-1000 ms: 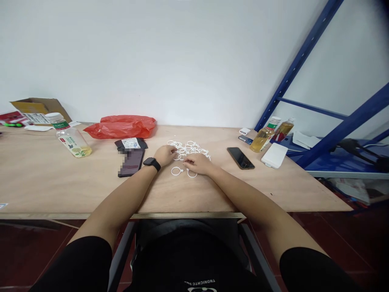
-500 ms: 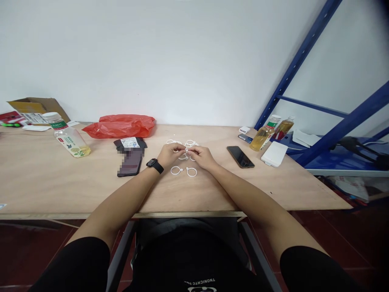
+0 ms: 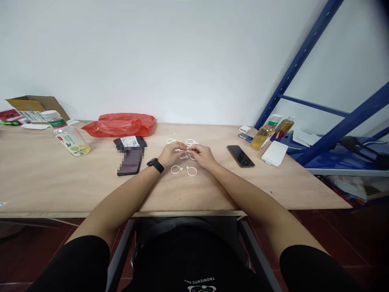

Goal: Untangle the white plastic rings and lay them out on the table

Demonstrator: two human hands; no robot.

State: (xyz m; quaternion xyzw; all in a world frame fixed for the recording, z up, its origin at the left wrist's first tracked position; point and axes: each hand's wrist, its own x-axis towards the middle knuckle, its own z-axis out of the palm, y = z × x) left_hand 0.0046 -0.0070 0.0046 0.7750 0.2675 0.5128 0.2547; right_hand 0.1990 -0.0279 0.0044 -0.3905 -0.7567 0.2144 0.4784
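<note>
Over the middle of the table (image 3: 182, 194), my left hand (image 3: 170, 154) and my right hand (image 3: 202, 156) meet fingertip to fingertip. Both are closed in a pinch on a small white plastic ring, mostly hidden by the fingers. A dark watch (image 3: 155, 164) is on my left wrist. Just in front of my hands lie two loose white rings with small tabs, one on the left (image 3: 175, 173) and one on the right (image 3: 192, 175). Several more white rings (image 3: 191, 140) lie under and behind my fingers, partly covered.
Left of my hands are a dark pixelated object (image 3: 133, 162), a red plastic bag (image 3: 121, 125), a tilted bottle (image 3: 71, 140) and a cardboard box (image 3: 42, 106). Rightward lie a phone (image 3: 240, 156), a white case (image 3: 274, 153), a drink bottle (image 3: 263, 136) and a blue rack (image 3: 296, 61).
My fingers have shifted very slightly around the small white piece, and my hands stay together in the same place. The loose rings have not moved on the table.
</note>
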